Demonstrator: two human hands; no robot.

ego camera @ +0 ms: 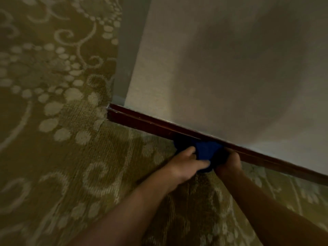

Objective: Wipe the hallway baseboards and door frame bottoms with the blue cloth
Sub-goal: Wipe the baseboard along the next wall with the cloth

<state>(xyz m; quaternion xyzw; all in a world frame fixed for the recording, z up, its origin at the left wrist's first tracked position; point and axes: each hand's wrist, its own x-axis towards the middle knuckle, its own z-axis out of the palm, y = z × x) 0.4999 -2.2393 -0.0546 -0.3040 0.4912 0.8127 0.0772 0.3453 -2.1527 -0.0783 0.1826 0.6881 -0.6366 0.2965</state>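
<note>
**A:** Head view: the blue cloth (204, 150) is bunched up and pressed against the dark baseboard (142, 121), partway along from the wall corner (111, 108). It's held from both sides. The left hand (186, 161) is curled over its near edge, and the right hand (229, 161) is wrapped round the other end.

**B:** What could be missed here?

**A:** Probably the top ledge. The cloth is wadded up, so mostly the face gets touched and dust is likely left along the top edge. The cloth could also be dragged over the patterned carpet (53, 112) and lint picked up, then smeared back onto the wood.
</note>
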